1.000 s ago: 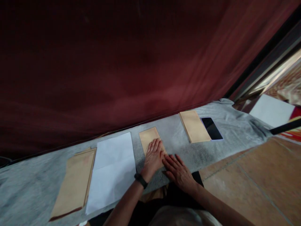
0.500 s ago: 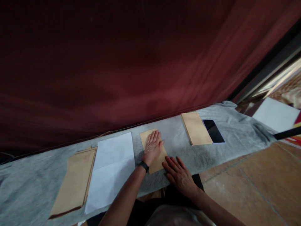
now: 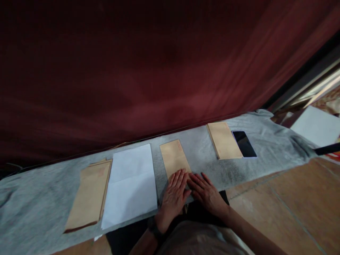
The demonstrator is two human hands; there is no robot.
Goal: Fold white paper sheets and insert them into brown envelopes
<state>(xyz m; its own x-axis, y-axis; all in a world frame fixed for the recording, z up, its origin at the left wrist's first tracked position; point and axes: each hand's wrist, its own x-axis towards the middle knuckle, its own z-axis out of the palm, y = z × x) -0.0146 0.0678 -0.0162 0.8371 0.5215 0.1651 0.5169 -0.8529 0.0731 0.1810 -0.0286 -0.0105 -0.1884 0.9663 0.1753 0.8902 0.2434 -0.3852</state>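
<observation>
A brown paper envelope [image 3: 174,156] with faint red print near its top right corner lies flat on the grey cloth. My left hand [image 3: 175,191], a dark band on its wrist, rests palm down over the envelope's near end, fingers stretched out. Beside it, my right hand [image 3: 205,191] lies flat with its fingertips at the envelope's lower right edge. Both hands cover the near part of the envelope. Left of them is a stack of white paper [image 3: 131,186] with a crease across it.
At the left lies a pile of larger-looking brown envelopes [image 3: 89,194]. A neat stack of brown envelopes [image 3: 224,140] sits to the right, against a phone [image 3: 244,144] with a dark screen. Dark red drapery [image 3: 159,71] rises behind the cloth-covered surface [image 3: 199,152]. Tiled floor [image 3: 278,198] shows at lower right.
My left hand has slid toward me, from the middle of the envelope to its near end, uncovering the upper part. My right hand stays near the lower right edge. The view has shifted slightly.
</observation>
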